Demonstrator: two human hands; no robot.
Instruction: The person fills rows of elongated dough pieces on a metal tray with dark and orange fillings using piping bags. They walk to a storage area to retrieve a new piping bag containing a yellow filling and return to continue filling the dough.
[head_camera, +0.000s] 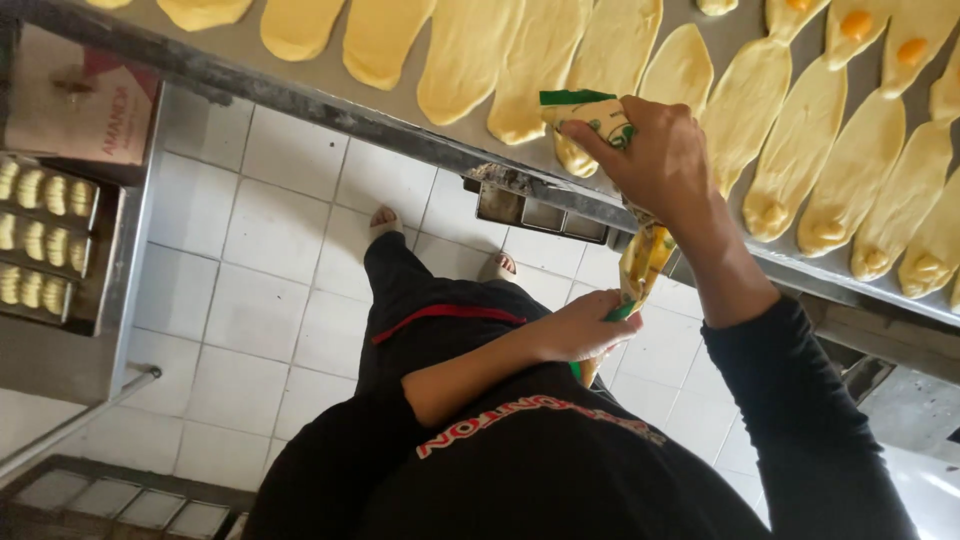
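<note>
You wore a black long-sleeved top — its right sleeve (800, 420) reached down to the wrist, while the left sleeve (440, 385) was pushed up toward the elbow. Red and white lettering (520, 425) ran across the chest. Your dark trousers (410, 300) carried a thin red stripe (450, 315) — and open sandals (384, 218) left your toes bare.

Your yellow-and-green filling pouch (630, 200) hangs stretched and tilted, its green nozzle end just above the flattened dough oval (585, 150) at the counter's near edge
</note>
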